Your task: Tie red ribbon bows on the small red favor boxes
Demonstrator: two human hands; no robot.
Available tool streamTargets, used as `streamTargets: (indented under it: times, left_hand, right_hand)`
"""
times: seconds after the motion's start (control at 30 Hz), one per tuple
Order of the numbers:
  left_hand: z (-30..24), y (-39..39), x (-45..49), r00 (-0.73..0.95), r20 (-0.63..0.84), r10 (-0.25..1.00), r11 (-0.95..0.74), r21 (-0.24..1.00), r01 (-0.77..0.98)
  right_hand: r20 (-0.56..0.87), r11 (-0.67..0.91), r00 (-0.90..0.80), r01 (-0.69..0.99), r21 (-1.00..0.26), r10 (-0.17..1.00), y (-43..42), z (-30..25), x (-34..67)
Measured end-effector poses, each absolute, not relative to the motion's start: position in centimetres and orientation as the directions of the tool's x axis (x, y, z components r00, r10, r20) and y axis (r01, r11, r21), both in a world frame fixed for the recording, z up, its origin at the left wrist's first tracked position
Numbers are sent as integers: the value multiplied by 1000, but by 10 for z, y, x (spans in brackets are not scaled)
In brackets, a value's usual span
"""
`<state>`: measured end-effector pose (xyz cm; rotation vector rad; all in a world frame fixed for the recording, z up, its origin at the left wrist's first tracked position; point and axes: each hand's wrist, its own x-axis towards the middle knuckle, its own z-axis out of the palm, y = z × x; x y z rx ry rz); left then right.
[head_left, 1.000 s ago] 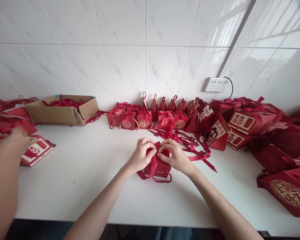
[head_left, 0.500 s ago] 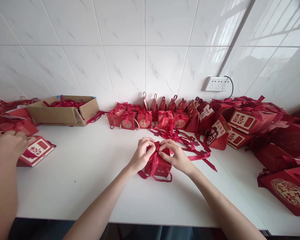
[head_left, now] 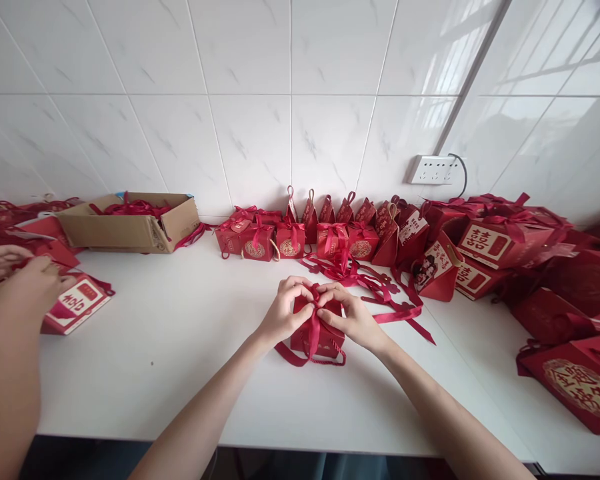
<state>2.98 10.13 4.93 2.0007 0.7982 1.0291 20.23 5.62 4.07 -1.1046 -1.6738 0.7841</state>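
At the far left a co-worker's hand [head_left: 20, 290] lies on a flat red packet [head_left: 80, 301], with a cardboard box [head_left: 125, 230] of ribbons behind it. Mid-table [head_left: 180, 347] stands a small red gift box [head_left: 330, 333]. The left grip [head_left: 283, 313] and right grip [head_left: 353, 319] meet on top of it, each pinching its red ribbon [head_left: 313, 332]. A row of small boxes [head_left: 290, 239] lines the wall, loose ribbons [head_left: 380, 290] trail rightward, and bigger red boxes [head_left: 500, 243] pile at far right.
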Motion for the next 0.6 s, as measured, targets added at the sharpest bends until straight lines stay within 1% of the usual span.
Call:
streamTargets:
  times: [0.3, 0.47, 0.53, 0.6]
  left_hand:
    - [44, 104, 31, 452, 333, 828, -431, 893, 132]
    - [51, 101, 29, 498, 331, 801, -460, 873, 161]
    - [53, 100, 29, 502, 323, 802, -454, 876, 162]
    - [52, 101, 30, 478, 306, 823, -413, 900, 136]
  right_hand:
    - [402, 453, -220, 292, -842, 889, 56, 42, 204]
    - [377, 432, -229, 278, -858, 897, 53, 43, 203]
    - [358, 416, -248, 245, -876, 900, 53, 44, 203]
    - [342, 393, -259, 184, -901, 903, 54, 45, 205]
